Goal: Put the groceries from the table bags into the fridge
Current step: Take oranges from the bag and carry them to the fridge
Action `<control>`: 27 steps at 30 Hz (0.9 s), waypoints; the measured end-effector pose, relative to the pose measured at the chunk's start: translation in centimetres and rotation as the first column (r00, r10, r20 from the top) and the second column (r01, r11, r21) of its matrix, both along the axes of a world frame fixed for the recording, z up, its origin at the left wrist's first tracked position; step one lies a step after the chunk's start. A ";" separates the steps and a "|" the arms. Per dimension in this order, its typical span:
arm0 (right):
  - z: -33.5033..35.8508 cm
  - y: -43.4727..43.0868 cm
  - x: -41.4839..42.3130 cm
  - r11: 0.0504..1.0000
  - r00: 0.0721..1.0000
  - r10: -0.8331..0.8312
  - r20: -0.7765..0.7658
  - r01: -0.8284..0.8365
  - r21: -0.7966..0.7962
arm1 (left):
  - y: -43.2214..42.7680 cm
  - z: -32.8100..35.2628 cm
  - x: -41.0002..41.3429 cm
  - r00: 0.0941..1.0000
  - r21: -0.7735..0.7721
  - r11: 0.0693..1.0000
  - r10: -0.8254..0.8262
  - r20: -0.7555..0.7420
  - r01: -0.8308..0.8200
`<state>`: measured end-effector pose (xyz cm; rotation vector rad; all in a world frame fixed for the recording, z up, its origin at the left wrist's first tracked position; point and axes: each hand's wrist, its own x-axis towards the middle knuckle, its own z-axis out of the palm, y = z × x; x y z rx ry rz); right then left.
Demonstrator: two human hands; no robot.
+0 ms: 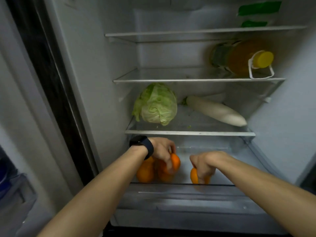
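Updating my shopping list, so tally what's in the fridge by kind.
oranges: 4 visible
cabbage: 1
white radish: 1
oil bottle: 1
green-and-white packet: 1
Total: 8

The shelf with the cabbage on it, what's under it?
Below the shelf, the left hand grips one orange beside other oranges; the right hand grips another orange. Both hands cover parts of the fruit, so more could be hidden.

Orange oranges [145,171], pale-green cabbage [156,104]
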<state>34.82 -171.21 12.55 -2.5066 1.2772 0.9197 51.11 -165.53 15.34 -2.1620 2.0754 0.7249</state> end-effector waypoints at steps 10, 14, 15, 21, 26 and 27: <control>-0.9 -0.7 -1.2 0.998 0.998 -0.045 -0.032 0.046 0.033 | -4.2 -2.3 -2.9 0.994 0.006 1.000 -0.029 0.107 0.029; -1.3 -1.9 -2.0 0.990 0.991 -0.129 0.015 0.128 0.065 | -4.3 -3.4 -3.6 0.994 0.064 0.997 -0.044 0.102 0.038; -1.4 -2.0 -2.1 0.985 0.988 -0.153 0.035 0.149 0.085 | -4.2 -3.6 -3.7 0.995 0.067 0.997 -0.042 0.095 0.036; -1.8 -2.2 -2.0 0.982 0.981 -0.182 0.066 0.179 0.055 | -3.8 -5.1 -4.6 0.980 0.068 0.993 -0.102 0.170 0.092; -1.9 -2.1 -2.1 0.984 0.983 -0.179 0.042 0.178 0.023 | -3.7 -5.4 -4.7 0.982 0.068 0.995 -0.088 0.164 0.078; -1.9 -2.2 -2.1 0.983 0.982 -0.181 0.049 0.180 0.016 | -3.7 -5.4 -4.6 0.984 0.065 0.995 -0.082 0.156 0.072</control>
